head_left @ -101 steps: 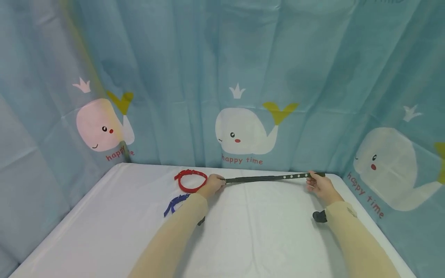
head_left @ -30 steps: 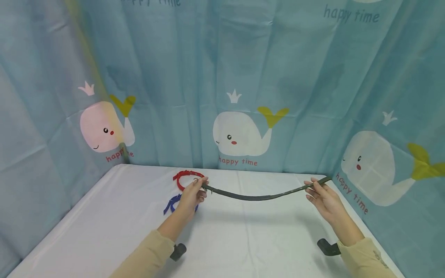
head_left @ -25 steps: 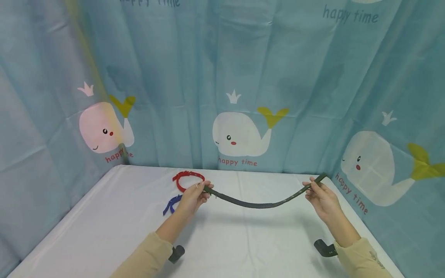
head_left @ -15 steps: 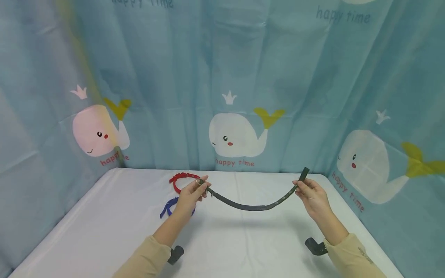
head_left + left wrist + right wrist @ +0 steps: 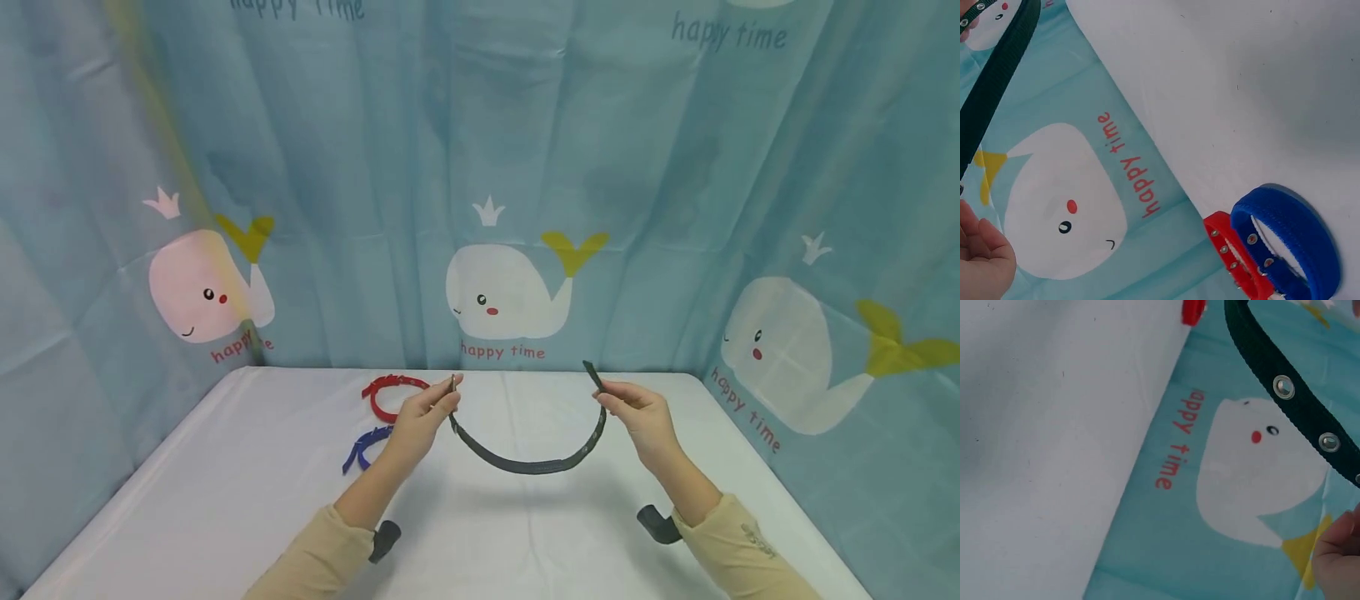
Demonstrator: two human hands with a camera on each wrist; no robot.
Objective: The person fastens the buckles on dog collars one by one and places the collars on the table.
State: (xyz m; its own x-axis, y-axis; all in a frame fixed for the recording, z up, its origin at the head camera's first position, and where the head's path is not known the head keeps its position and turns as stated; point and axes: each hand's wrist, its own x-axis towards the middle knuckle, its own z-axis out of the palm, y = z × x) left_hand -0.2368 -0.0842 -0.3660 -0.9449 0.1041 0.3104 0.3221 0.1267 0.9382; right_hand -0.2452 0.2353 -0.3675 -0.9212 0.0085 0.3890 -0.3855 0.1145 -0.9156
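A dark green collar strap (image 5: 525,462) with metal eyelets hangs in a U above the white table (image 5: 225,508). My left hand (image 5: 427,412) pinches its buckle end at the left. My right hand (image 5: 633,412) pinches the strap near its pointed tip, which sticks up past the fingers. The strap (image 5: 991,87) crosses the top left of the left wrist view, and the strap (image 5: 1291,400) with its eyelets runs across the right wrist view.
A red collar (image 5: 390,392) and a blue collar (image 5: 367,444) lie on the table behind and left of my left hand; both show in the left wrist view, red (image 5: 1235,265) beside blue (image 5: 1288,240). A whale-print curtain (image 5: 517,292) surrounds the table.
Both hands have lifted the strap off the table and moved toward each other, the right hand moving most. The strap has gone from straight to a deep hanging U.
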